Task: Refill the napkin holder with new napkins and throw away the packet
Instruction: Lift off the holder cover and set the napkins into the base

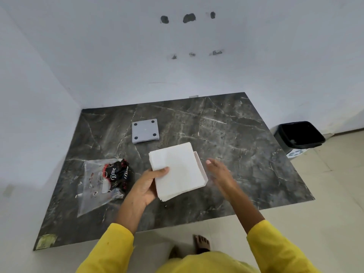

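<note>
From my remote view: a dark marble-look tabletop (226, 134), polished, veined white; a stack of soft matt paper napkins (177, 170); a clear, crinkled glossy plastic packet (98, 184); a smooth grey plastic-looking square plate (145, 131); a bin (299, 138) lined with shiny black plastic; yellow cloth sleeves (275, 247).

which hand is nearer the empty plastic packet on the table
Left. The left hand grips the napkin stack just right of the packet; the open right hand hovers beyond the stack's far side.
</note>
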